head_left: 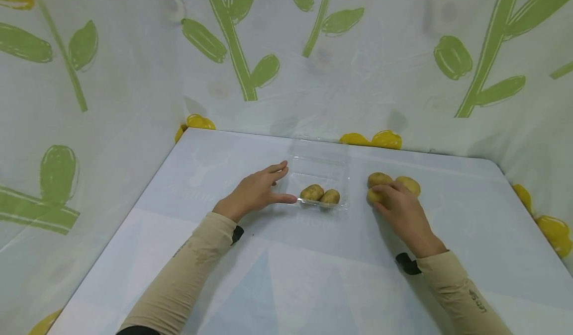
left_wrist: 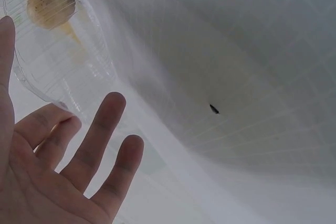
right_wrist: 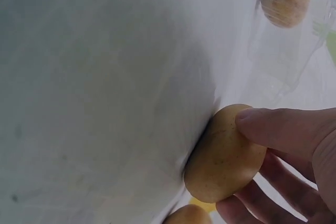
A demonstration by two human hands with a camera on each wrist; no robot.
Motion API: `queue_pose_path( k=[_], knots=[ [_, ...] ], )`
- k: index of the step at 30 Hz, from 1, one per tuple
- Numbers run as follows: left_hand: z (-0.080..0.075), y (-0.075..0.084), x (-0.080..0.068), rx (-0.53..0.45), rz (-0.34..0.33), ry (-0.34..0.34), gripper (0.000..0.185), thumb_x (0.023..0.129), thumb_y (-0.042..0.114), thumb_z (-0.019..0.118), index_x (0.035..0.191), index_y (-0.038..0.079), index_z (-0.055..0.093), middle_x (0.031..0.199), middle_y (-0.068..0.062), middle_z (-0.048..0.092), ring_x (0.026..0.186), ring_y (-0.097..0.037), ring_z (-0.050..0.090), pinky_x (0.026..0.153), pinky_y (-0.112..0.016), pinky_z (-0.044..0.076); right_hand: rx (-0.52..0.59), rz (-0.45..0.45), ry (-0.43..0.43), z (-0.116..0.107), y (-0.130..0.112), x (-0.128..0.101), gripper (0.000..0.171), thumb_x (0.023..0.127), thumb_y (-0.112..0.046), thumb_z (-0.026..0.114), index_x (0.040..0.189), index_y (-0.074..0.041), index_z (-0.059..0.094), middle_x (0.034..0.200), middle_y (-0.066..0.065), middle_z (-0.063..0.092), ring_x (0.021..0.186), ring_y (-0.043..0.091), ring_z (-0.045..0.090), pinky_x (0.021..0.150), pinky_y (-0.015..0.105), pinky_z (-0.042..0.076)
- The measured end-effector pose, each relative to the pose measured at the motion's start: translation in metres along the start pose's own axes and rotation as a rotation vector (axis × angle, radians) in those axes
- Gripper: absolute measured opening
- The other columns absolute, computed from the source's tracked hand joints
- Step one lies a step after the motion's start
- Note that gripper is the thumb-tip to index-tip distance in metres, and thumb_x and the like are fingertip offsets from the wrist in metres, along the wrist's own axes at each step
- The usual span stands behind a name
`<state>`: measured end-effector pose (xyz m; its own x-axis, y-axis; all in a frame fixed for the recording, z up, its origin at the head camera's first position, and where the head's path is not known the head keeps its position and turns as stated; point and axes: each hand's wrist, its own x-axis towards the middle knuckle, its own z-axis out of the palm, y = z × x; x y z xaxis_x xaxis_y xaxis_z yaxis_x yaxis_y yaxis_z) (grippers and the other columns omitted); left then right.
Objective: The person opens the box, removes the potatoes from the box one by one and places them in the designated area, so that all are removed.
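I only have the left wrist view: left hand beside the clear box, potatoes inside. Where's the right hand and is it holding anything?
Observer: The head and right wrist views show the right hand gripping a potato, off to the right of the box.

Operator: Copy. Any more loose potatoes over there?

Observer: Yes, two in the head view: a second potato just beyond the held one, and a third potato farther right, both on the table.
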<state>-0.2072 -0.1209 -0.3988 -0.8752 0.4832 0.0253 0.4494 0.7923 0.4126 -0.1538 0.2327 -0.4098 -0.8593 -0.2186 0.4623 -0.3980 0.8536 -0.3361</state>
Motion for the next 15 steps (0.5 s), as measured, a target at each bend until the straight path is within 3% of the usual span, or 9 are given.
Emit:
queue_pose_path(
  k=[10,15],
  knots=[
    [-0.0003,-0.0007,-0.0005,-0.011,0.008,-0.009,0.098,0.071,0.073,0.057,0.146,0.016,0.032,0.153,0.013,0.020,0.135,-0.016,0.031,0.103,-0.043,0.035,-0.046,0.015,-0.009,0.0000,-0.0011,-0.0003,0.037,0.068,-0.002,0.081,0.102,-0.004,0.066,0.102,0.011,0.061,0.097,0.030,0.057,0.078,0.047,0.047],
    [-0.0008,-0.0003,0.0002,-0.010,0.012,-0.003,0.097,0.071,0.073,0.057,0.146,0.016,0.033,0.153,0.012,0.020,0.134,-0.016,0.032,0.103,-0.042,0.036,-0.048,0.064,-0.073,-0.0045,-0.0039,0.0025,0.035,0.073,-0.008,0.079,0.105,-0.004,0.065,0.102,0.013,0.060,0.096,0.030,0.056,0.077,0.048,0.049]
  ],
)
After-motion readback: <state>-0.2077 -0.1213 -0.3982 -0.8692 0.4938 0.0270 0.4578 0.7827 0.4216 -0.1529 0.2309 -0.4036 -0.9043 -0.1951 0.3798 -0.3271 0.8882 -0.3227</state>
